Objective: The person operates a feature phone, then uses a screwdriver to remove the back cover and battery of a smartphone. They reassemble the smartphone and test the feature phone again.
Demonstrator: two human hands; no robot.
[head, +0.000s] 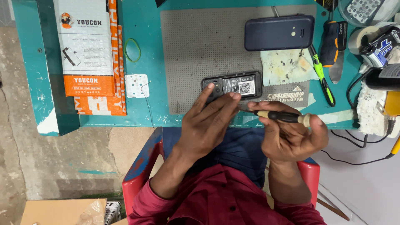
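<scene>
The opened phone, its back off and its inner label showing, lay near the front edge of the grey anti-slip mat on the teal desk. The left hand rested on it with fingers spread, the fingertips pressing its left end and hiding that part. The right hand, just off the desk's front edge, pinched a small screwdriver by its dark handle; the tip pointed left toward the phone, but its end was too thin to make out. A dark blue back cover lay near the mat's far right corner, with bare mat left of it. Tools and a tape roll crowded the right edge, partly cut off. Orange-and-white packets lay toward the left edge.
</scene>
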